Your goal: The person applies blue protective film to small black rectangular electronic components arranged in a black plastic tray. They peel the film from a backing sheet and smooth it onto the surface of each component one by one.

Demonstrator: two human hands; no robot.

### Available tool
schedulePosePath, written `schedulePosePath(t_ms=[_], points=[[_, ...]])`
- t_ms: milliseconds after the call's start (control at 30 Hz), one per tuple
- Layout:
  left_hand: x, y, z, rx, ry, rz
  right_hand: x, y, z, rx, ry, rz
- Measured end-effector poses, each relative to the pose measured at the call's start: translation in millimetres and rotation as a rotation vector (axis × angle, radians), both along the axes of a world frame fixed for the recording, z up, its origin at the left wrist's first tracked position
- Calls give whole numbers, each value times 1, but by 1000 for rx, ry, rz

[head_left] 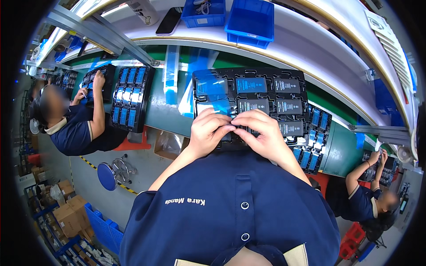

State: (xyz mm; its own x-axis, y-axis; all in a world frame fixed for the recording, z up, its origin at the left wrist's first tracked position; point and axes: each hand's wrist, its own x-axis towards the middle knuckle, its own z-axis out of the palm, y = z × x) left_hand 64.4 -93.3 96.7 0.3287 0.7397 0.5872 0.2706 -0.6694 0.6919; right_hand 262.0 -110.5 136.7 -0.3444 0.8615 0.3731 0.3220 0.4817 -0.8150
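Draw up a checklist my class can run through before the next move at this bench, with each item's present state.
1. Hands at the black plastic compartmented tray: ok; the bare left hand and bare right hand are over its near side.
2. Right column filled: ok; three flat, dark rectangular cells lie in its compartments.
3. Left column uncovered: not ok; translucent blue plastic film overlaps it.
4. Anything pinched between the hands: cannot tell; too small or hidden.
5. Near middle compartment: cannot tell; the hands cover much of it.
6. Flat black smartphone off the tray: ok; it lies on the long white shelf.
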Motion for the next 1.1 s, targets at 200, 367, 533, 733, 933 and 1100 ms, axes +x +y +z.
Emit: schedulePosePath(t_ms=[200,367,533,733,933,1100], points=[[-8,-2,-18,-138,-358,128,40,12,12,-170,124,-119],[-12,-1,-20,-471,-644,209,61,22,-16,-409,538,-439],[-11,1,-20,-518,-661,196,50,24,-47,-497,436,-452],[-12,0,-18,-520,-650,200,44,25,-45,-498,334,-491],[-11,1,-19,-517,-626,199,45,23,-48,-493,327,-490],[-12,1,-18,-521,-592,200,43,23,-47,-490,304,-507]])
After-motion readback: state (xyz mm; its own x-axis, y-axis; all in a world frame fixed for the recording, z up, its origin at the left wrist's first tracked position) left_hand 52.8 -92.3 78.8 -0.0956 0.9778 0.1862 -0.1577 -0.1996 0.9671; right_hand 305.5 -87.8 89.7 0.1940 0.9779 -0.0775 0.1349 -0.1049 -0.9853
